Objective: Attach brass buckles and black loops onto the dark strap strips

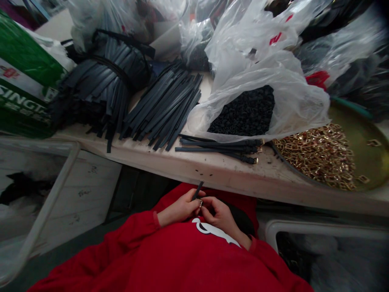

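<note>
Low over my lap, my left hand (pixel 182 207) is closed around a thin black strap (pixel 198 190), whose free end sticks up past the fingers. A small gold buckle (pixel 201 203) shows at the left thumb tip. My right hand (pixel 221 215) meets it from the other side, fingers curled and pinching at the buckle. The fingers hide how strap and buckle join. On the table edge ahead lie several black straps fitted with gold buckles (pixel 219 149).
Loose black straps (pixel 165 105) and a tied bundle (pixel 103 81) lie left on the table (pixel 170 162). A plastic bag (pixel 291 93) holds small black loops (pixel 246 111). Gold buckles (pixel 319 156) fill part of a round tray (pixel 372 162). White-rimmed bins (pixel 74 156) flank my lap.
</note>
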`<state>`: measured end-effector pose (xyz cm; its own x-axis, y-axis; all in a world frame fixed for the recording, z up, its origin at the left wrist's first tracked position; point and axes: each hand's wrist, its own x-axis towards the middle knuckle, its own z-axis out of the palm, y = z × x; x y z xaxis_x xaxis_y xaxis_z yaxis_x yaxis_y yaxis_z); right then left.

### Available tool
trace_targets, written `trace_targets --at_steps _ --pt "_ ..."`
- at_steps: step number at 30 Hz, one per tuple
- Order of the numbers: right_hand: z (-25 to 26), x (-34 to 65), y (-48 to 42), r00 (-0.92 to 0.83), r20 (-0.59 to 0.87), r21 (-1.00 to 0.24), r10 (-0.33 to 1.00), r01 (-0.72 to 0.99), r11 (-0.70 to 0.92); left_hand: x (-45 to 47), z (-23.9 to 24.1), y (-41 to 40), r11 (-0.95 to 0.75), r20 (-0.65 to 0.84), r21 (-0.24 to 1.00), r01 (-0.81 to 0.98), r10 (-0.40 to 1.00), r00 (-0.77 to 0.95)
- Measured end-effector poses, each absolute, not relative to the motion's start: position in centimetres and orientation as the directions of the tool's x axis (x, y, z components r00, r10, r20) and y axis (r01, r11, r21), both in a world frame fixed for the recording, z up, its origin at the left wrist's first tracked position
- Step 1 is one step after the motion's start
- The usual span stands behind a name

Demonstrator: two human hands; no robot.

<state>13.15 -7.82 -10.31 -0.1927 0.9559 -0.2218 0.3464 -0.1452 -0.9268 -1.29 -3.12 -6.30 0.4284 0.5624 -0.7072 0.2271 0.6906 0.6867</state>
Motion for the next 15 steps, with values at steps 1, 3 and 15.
trace_targets --at_steps 1,3,15 --pt "-10.3 13.1 -7.8 -0.194 -0.217 -0.927 0.957 0.348 -0.14 -1.3 -6.3 -3.1 0.684 -0.705 0.691 0.233 0.566 0.428" --pt "-10.3 13.1 -7.8 -0.198 -0.211 -0.928 0.957 0.348 -0.133 -1.2 -6.4 -3.1 0.673 -0.698 0.7 0.238 0.574 0.428" --pt "-10.6 13.1 -7.8 -0.178 -0.244 -0.929 0.953 0.325 -0.177 -2.6 -8.4 -3.3 0.808 -0.671 0.587 0.048 0.453 0.587"
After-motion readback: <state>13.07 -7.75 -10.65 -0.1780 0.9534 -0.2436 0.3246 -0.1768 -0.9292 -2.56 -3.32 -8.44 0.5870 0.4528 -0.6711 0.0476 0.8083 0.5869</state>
